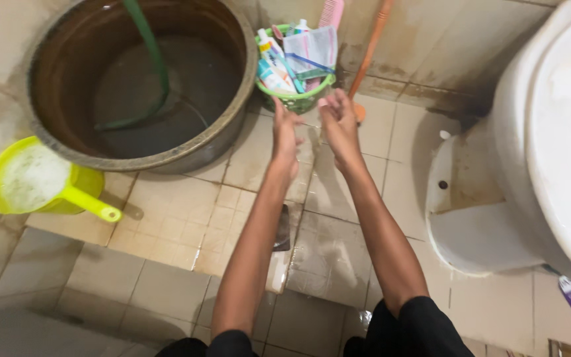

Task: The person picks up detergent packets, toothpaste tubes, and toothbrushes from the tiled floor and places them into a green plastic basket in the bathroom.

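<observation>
A person is crouching in a tiled bathroom, looking down at both arms stretched forward over the floor. The left hand (286, 135) and right hand (340, 122) are hovering side by side, palms turned toward each other with a narrow gap between them. Both are loosely open with fingers extended; neither seems to be gripping anything, though something small between the palms cannot be ruled out.

Just beyond the fingertips, a green basket (297, 99) is sitting on the floor against the wall, probably kept there for easy reach. It is holding tubes, packets and a pink comb (331, 13) standing upright. An orange handle (369, 45) is leaning on the wall beside the basket, close to the right hand.

To the left, a large round basin (141, 151) is holding dark water, with a green hose (153, 59) drooping into it. A yellow scoop (41, 182) is resting near its rim, well apart from the hands. A white toilet (543, 139) is filling the right edge.

A dark-and-white object (280, 248) is lying on the floor (180, 218) under the left forearm; its kind is unclear. The beige tiles are looking wet, stained and grimy at the grout and wall base.
</observation>
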